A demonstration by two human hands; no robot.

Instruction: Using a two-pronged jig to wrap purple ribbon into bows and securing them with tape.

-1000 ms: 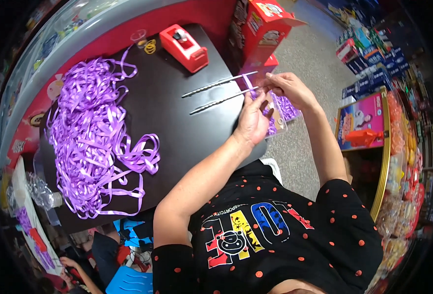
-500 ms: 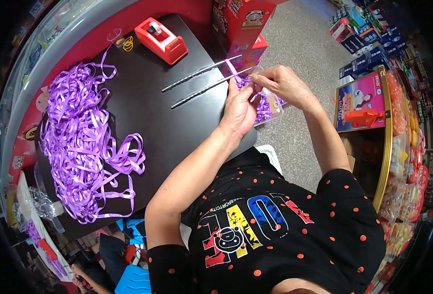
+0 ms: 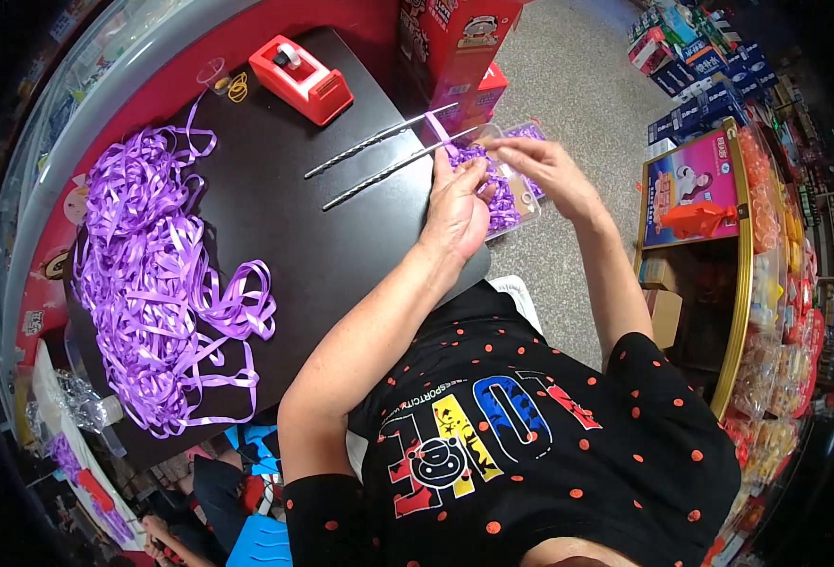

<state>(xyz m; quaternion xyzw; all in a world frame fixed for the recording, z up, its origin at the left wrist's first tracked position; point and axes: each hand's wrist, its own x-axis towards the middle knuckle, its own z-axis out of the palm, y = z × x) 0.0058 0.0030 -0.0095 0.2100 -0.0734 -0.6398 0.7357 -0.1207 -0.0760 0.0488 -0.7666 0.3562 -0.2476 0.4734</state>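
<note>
My left hand [image 3: 458, 201] is closed beside the lower of two thin metal rods, its thumb against a purple ribbon [image 3: 439, 127] that spans both rods near their far ends. The upper rod [image 3: 372, 145] and lower rod [image 3: 379, 181] have spiral-twisted ends and stick out over the dark table. My right hand [image 3: 559, 180] hovers just right of the left one, fingers stretched out towards it; nothing shows in them. Under both hands sits a clear plastic box [image 3: 533, 220] of short purple ribbon pieces, partly hidden by my fingers.
A big tangled heap of purple ribbon [image 3: 148, 283] covers the left of the dark table [image 3: 275, 189]. A red tape dispenser [image 3: 301, 80] and yellow rubber bands [image 3: 238, 88] lie at its back. Red boxes [image 3: 455, 47] stand behind the rods. Another person's hand [image 3: 157, 534] shows lower left.
My right hand has drawn slightly away from the left and its fingers have straightened. A ribbon band across the two rods shows more plainly. The view has shifted a little.
</note>
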